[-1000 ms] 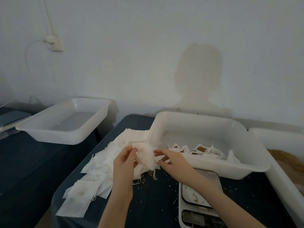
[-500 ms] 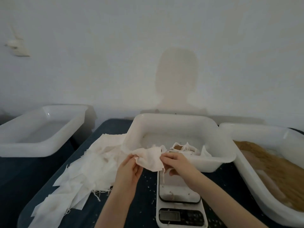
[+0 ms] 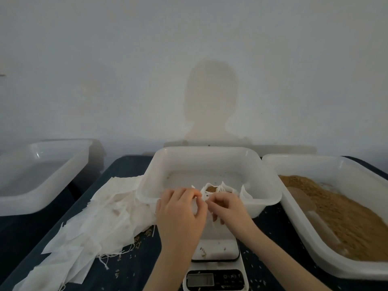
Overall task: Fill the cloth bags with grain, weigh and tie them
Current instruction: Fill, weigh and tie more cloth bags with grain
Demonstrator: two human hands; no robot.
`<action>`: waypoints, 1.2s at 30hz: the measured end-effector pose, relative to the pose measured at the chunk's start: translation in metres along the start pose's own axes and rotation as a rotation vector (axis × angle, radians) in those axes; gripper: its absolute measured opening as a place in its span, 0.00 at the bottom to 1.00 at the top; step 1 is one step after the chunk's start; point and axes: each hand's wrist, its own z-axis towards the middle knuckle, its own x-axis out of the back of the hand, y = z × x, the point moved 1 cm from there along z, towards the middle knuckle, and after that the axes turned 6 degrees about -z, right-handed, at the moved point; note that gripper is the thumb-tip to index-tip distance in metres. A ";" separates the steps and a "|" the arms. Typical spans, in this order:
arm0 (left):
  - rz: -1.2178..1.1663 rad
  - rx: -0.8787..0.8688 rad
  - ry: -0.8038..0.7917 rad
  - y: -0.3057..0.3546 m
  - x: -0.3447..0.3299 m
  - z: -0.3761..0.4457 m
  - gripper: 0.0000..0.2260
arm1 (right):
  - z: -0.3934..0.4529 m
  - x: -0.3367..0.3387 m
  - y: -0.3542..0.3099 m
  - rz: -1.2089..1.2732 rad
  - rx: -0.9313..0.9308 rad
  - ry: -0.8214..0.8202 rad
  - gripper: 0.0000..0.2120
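Both hands are up over the near rim of the middle tub (image 3: 210,152), above the scale (image 3: 215,267). Left hand (image 3: 180,211) has its fingers curled, pinching a white cloth bag (image 3: 197,203) at its top edge; right hand (image 3: 227,208) pinches the same bag from the other side, fingertips nearly meeting the left's. Most of the bag is hidden behind the two hands, so I cannot tell if it holds grain. Just behind them, inside the middle tub against its near wall, sit open-topped filled bags (image 3: 214,189) with brown grain showing. Pile of empty bags (image 3: 100,217) lies on the dark blue surface (image 3: 134,267) to the left, touching the middle tub's left wall, loose threads trailing off its near edge. Right tub (image 3: 315,162) sits just beside the middle one and holds the bulk grain (image 3: 346,217); a pale scoop-like shape is half buried in it, too blurred to confirm. Scale plate carries a few stray grains, display unreadable. Spilled grains are scattered on the surface around the scale. A separate left tub (image 3: 48,171) stands well apart.
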 end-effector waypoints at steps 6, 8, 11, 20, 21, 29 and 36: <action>0.199 0.147 -0.260 0.002 -0.013 0.000 0.18 | -0.008 0.003 0.005 -0.048 0.030 0.043 0.12; 0.172 0.226 -0.343 -0.003 -0.018 0.000 0.18 | -0.010 0.005 0.009 -0.092 0.020 0.053 0.09; 0.096 0.260 -0.410 -0.007 -0.023 -0.001 0.13 | -0.012 0.005 0.014 -0.183 0.013 0.062 0.07; 0.102 0.287 -0.482 -0.002 -0.026 -0.003 0.09 | -0.016 0.012 0.016 -0.285 -0.047 0.167 0.13; 0.129 0.267 -0.479 -0.001 -0.026 -0.004 0.09 | -0.017 0.012 0.016 -0.302 -0.058 0.181 0.12; 0.339 0.166 -0.418 0.011 -0.022 -0.003 0.15 | -0.026 0.012 0.011 -0.873 0.173 0.075 0.05; 0.437 0.105 -0.430 0.019 -0.019 -0.009 0.16 | -0.023 0.020 0.009 -0.988 0.125 -0.130 0.14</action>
